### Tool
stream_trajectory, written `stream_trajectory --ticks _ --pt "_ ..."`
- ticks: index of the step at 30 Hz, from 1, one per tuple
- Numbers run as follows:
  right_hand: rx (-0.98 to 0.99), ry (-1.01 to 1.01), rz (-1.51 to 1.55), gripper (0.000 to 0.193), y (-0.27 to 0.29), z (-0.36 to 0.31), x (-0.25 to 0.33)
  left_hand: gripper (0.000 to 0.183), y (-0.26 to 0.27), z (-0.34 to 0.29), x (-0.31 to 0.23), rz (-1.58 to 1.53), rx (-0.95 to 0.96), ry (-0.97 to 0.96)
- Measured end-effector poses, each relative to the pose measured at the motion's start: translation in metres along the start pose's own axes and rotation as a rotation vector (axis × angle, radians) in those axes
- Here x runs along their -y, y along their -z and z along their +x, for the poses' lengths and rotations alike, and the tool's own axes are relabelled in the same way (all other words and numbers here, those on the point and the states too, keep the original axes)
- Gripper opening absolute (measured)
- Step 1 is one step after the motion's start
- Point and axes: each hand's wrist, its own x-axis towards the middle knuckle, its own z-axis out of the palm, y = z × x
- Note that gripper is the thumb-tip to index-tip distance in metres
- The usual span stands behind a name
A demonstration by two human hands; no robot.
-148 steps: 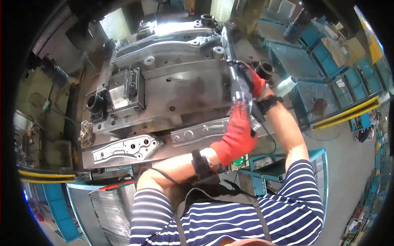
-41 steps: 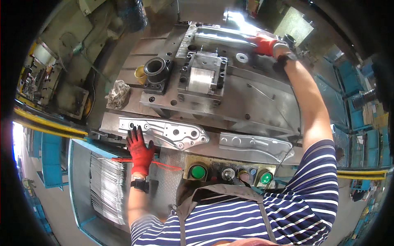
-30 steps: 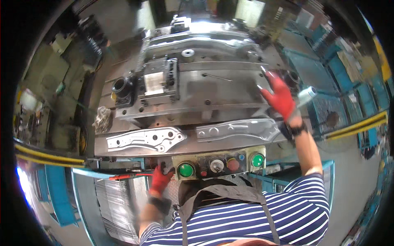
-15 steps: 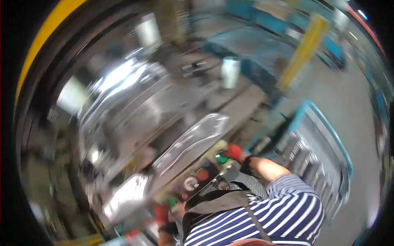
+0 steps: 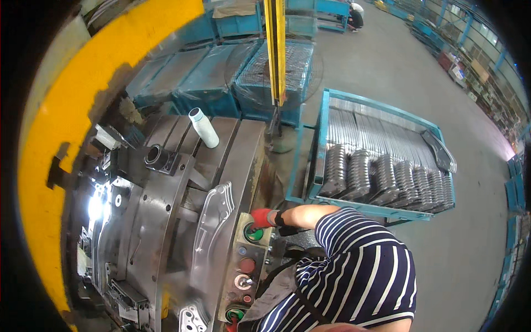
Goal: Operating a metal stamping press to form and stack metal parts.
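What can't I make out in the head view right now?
All in the head view:
- Left hand: most of it is cut off by the lower edge.
- Right hand: it covers its own contact with the upper green button, so pressing or just resting can't be told.
- Metal plate: its near end is cut off by the lower edge.
- Bright metal: detail is lost in glare.
- Distant person: too small to read their hands.

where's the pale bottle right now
In the head view, the pale bottle is left of centre in the upper half, on the grooved metal bed, up and right of the black hollow cylinder.
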Motion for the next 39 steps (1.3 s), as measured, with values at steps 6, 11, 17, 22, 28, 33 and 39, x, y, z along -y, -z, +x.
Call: stream_trajectory --ticks 6,11,17,22,28,33,39 --pt "0.064 0.003 -0.02 0.055 -0.003 0.006 0.0 0.037 0.002 0.0 0.004 0.015 0.001 -0.007" --pt "0.122 -0.046 0.004 0.056 -0.002 0.01 -0.006 0.036 -0.003 0.001 0.004 0.023 0.008 -0.008" --pt "0.053 0.026 -0.039 0.057 0.002 0.011 -0.012 0.036 -0.008 0.002 0.007 0.026 -0.002 -0.018" --pt "0.273 -0.083 -0.051 0.06 0.032 -0.001 0.021 0.035 0.003 -0.006 0.03 0.036 -0.054 -0.077" --pt "0.07 0.389 -0.382 0.054 0.042 0.023 0.036 0.043 0.017 -0.015 0.055 0.266 -0.216 -0.138" --pt "-0.088 0.777 -0.55 0.067 0.083 0.016 0.151 0.063 0.045 -0.075 -0.064 0.449 -0.247 0.022" --pt "0.08 1.055 -0.905 0.084 0.039 0.047 0.227 0.055 0.038 -0.082 -0.087 0.365 -0.38 -0.128"
